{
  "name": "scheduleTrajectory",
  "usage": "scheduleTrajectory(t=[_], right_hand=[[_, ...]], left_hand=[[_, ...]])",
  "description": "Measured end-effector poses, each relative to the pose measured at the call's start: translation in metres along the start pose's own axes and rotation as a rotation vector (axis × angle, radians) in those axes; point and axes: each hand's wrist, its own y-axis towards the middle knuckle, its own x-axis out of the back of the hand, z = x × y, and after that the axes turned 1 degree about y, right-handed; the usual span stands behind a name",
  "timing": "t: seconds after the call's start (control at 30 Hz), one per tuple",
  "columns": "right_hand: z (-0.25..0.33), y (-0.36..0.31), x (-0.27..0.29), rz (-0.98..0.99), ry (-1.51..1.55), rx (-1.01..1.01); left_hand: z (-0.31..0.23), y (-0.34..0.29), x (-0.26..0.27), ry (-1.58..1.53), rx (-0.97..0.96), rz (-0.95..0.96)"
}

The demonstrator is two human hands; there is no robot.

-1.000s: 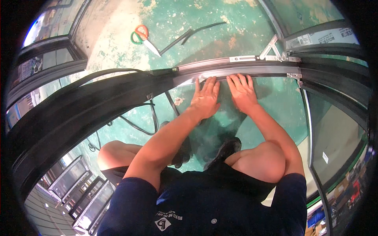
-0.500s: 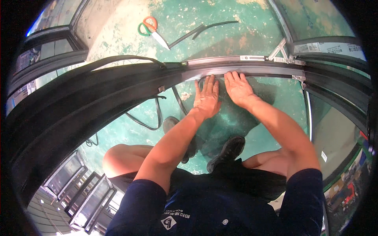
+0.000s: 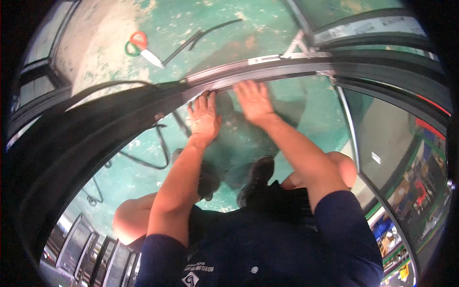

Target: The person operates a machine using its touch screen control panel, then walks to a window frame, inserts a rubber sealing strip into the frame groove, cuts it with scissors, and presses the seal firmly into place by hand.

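In front of me a long dark metal frame bar (image 3: 363, 67) runs across, with a bare silvery stretch (image 3: 224, 82) in its middle. My left hand (image 3: 204, 119) lies with fingers stretched out, its tips at the near edge of that silvery stretch. To its right, my right hand (image 3: 254, 102) is also open and flat, fingertips against or just at the same edge; motion smears it slightly. No object shows in either hand. A white hinge arm (image 3: 297, 46) is fixed on the bar further right.
Beyond the bar, scissors (image 3: 143, 49) with red and green handles lie on the green floor beside a black strip (image 3: 196, 38). A looped black strip (image 3: 160, 148) lies left of my feet. Dark glazed frames (image 3: 79, 248) stand at the lower left; stocked shelves (image 3: 420, 191) show at right.
The view has swung, so the bar, scissors and hands sit further left in the picture. Both hands stay at the bar, and the gap between them has widened slightly.
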Motion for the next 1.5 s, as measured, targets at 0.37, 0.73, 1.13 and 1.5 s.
scheduleTrajectory(t=[0.37, 0.73, 1.13, 1.5], right_hand=[[0.05, 0.032, 0.006, -0.037, 0.243, 0.192], [0.08, 0.052, -0.002, -0.222, 0.199, 0.204], [0.096, 0.052, -0.013, -0.185, 0.236, 0.19], [0.104, 0.056, -0.031, -0.08, 0.312, 0.142]], left_hand=[[0.041, 0.012, -0.028, -0.424, 0.329, -0.238], [0.069, 0.045, -0.016, -0.184, 0.172, -0.061], [0.076, -0.016, -0.005, -0.499, 0.488, 0.118], [0.011, -0.001, 0.113, 0.438, -0.142, 0.392]])
